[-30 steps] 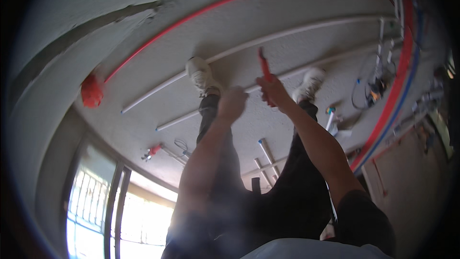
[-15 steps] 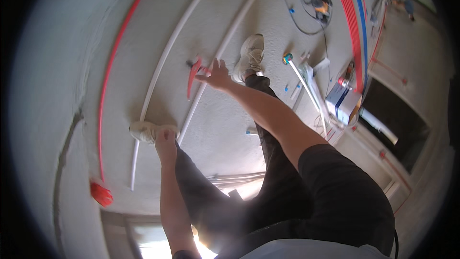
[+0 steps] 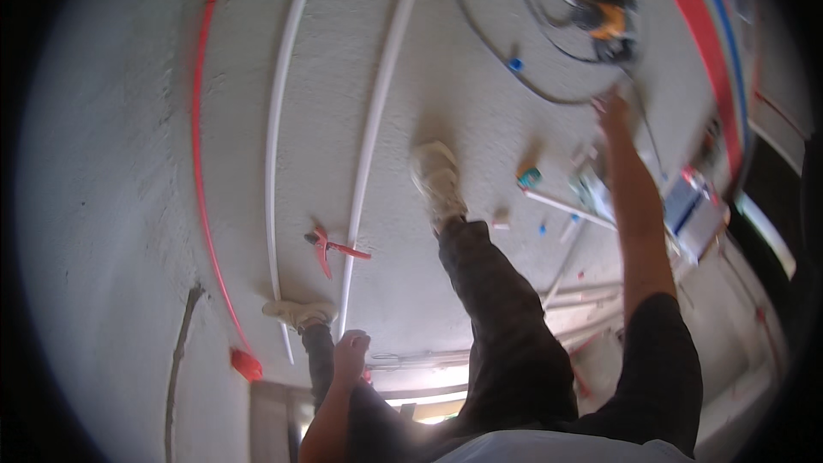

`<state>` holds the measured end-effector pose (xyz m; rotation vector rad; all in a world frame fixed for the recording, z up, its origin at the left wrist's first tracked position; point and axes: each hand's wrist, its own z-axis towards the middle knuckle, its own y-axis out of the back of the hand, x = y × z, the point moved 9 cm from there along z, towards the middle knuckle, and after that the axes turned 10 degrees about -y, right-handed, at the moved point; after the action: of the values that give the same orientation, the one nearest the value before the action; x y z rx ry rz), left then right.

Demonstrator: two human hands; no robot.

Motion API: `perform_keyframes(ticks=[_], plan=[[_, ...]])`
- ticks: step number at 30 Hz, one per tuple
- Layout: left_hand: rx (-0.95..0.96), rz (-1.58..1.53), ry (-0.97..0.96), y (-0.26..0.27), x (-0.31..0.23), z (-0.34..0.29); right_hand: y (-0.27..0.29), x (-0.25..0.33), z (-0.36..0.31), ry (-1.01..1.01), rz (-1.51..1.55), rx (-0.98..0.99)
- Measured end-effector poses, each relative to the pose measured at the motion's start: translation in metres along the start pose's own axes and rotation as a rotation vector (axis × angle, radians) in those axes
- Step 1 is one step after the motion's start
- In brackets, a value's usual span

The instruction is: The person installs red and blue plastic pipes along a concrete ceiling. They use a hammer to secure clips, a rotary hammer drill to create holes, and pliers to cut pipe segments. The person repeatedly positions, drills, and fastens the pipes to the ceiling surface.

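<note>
My right hand (image 3: 610, 111) reaches out at the right, beside the looped black cable (image 3: 480, 47) of a yellow-and-black power tool (image 3: 607, 21). Motion smears its fingers, so their pose is unclear. My left hand (image 3: 350, 356) is near my left leg with its fingers curled in; whether anything is inside them is hidden. A red-handled cutter (image 3: 321, 247) lies on the floor with its handles spread, one crossing a white pipe (image 3: 369, 154). Neither hand touches it.
Another white pipe (image 3: 273, 146) and a red conduit (image 3: 199, 129) run along the left, the conduit ending at a red box (image 3: 246, 365). Red and blue lines (image 3: 707, 43) run at the right. A tape roll (image 3: 529, 177), small blue fittings and a carton (image 3: 693, 214) lie below my right hand.
My right hand has left the red cutter, which now lies on the floor, and has swung right toward the power tool's cable. My left hand has lifted off my leg. The view has shifted.
</note>
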<state>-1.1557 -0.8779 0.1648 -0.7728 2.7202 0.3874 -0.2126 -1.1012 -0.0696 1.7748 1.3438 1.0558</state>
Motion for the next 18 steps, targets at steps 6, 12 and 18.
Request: perform_keyframes(ticks=[6,12,18], plan=[[0.033,0.073,-0.027,-0.082,-0.012,0.018,-0.033,-0.006,0.179,0.091,0.150,0.182],[0.041,0.186,-0.082,-0.071,-0.055,-0.007,0.034,0.066,0.130,0.573,-0.330,-0.279],[-0.164,0.045,-0.050,-0.013,-0.084,-0.076,0.156,0.153,0.073,0.698,-0.221,-0.210]])
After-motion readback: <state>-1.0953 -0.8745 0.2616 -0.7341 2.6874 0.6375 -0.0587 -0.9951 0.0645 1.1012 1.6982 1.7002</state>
